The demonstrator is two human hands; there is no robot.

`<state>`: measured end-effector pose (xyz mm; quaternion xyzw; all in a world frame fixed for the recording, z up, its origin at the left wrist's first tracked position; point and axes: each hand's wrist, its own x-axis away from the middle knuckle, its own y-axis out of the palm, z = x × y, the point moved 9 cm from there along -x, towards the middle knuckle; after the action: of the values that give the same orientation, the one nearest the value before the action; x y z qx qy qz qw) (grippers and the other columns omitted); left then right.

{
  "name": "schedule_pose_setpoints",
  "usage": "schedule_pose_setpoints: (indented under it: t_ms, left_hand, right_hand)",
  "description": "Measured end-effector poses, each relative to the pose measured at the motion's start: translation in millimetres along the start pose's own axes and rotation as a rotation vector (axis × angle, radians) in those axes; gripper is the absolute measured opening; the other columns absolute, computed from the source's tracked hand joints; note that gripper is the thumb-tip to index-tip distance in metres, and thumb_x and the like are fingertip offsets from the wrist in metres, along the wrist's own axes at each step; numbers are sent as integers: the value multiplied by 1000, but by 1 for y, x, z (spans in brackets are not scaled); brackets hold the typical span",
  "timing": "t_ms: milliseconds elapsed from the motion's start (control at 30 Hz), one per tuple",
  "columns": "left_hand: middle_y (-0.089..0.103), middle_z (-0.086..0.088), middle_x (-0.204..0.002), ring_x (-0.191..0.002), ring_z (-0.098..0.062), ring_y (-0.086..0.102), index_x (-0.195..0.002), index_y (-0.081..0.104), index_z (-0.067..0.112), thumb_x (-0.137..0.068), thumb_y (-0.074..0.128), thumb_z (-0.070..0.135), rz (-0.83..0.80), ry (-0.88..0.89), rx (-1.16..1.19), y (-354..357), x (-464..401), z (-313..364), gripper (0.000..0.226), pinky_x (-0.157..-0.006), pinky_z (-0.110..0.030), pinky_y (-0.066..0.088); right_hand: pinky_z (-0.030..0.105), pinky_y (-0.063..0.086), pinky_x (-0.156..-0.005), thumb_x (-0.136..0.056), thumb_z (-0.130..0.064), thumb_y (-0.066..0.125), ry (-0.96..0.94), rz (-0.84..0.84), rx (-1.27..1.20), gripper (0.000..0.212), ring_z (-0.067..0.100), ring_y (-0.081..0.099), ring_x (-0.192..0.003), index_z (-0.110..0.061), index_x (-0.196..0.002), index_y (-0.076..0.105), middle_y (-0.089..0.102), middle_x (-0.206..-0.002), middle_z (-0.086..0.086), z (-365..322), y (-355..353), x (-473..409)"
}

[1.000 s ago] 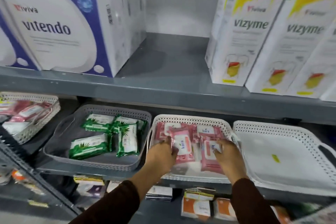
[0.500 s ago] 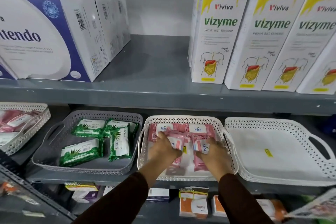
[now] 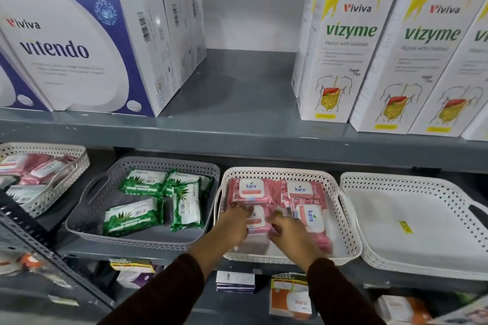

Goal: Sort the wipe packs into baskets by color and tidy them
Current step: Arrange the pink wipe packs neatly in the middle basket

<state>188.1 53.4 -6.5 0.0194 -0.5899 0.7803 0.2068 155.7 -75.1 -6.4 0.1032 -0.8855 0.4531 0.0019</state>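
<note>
Grey metal shelving (image 3: 232,134), upper tier above hands; pale wall (image 3: 250,8) behind; perforated upright (image 3: 39,243) lower left; lower tier beneath, dim

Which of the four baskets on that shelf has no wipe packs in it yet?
The far-right white basket, beside the basket of pink packs. It holds only a small yellow sticker; the other three each contain packs.

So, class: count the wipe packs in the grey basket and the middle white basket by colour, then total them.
Green packs in the grey basket: 4
Pink packs in the middle white basket: 4 in view, any beneath the hands hidden
Total: 8
</note>
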Motion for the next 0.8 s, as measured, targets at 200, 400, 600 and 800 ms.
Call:
schedule_pose_setpoints:
  t_ms: [200, 400, 600, 800]
  left_hand:
    - [19, -6, -160, -137, -28, 33, -151, 21, 17, -92, 53, -2, -43, 5, -83, -3, -15, -6, 69, -111, -31, 24]
    - [7, -5, -161, -146, -31, 2, -152, 16, 18, -88, 50, -6, 98, 21, -53, -1, 2, 5, 76, -118, -48, 6]
    - [59, -4, -132, -107, -23, 62, -134, 53, 25, -91, 53, 3, 151, 145, 330, -3, -4, 87, 49, -90, -31, 53]
    - [65, -7, -125, -107, -25, 62, -127, 59, 22, -94, 51, 9, 217, 162, 308, 1, -3, 95, 37, -94, -33, 50]
  right_hand:
    - [27, 45, -101, -94, -16, 60, 41, -24, 14, 31, 23, 63, -113, -10, -124, 68, 60, -137, 8, -10, 4, -15]
    - [15, 52, -72, -96, -25, 61, 202, 244, -124, 22, 0, 62, -74, -21, -115, 70, 70, -104, -9, 21, -33, 7]
    - [40, 56, -85, -64, -81, 59, 504, 356, 5, 78, 23, 66, -96, -23, -117, 60, 69, -108, 0, 105, -75, 32]
    - [39, 52, -92, -65, -49, 81, 329, 68, 1, 74, 18, 64, -103, -32, -132, 56, 69, -121, -3, 82, -53, 20]
